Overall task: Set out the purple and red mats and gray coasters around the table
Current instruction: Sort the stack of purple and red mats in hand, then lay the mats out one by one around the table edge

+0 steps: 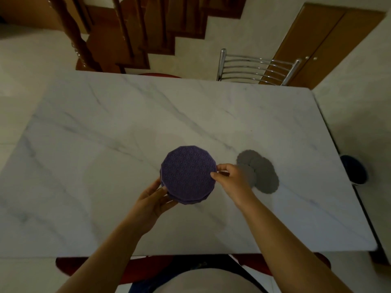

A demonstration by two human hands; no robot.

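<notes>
Head view. We see the left hand (155, 199) curled under and around the seven o'clock edge of a small pile of purple mats (188, 174), holding it just above the near half of the tabletop (127, 123). The right hand (229, 176) pinches the top mat's rim at three o'clock between thumb and fingertips. The gray coasters (264, 174) lie overlapped on the tabletop at three o'clock of the pile, directly behind the right hand and partly hidden by it. No red mat shows. We cannot tell whether one sits lower in the pile. We judge the step in hand to be peeling the top mat free, and the main risk is that the textured mats cling, so that two lift together and one place gets a double while another goes short. A narrow one-edge pinch may also let the flexible mat droop or slip as it travels. The left hand supports only one side, so a sharp tug could tilt the rest of the pile off the palm. A right wrist swinging out toward three o'clock could brush the coasters and scatter them toward the tabletop's edge. The far places, beside the chair (258, 68) at one o'clock, call for a long reach that invites skewed placement.
</notes>
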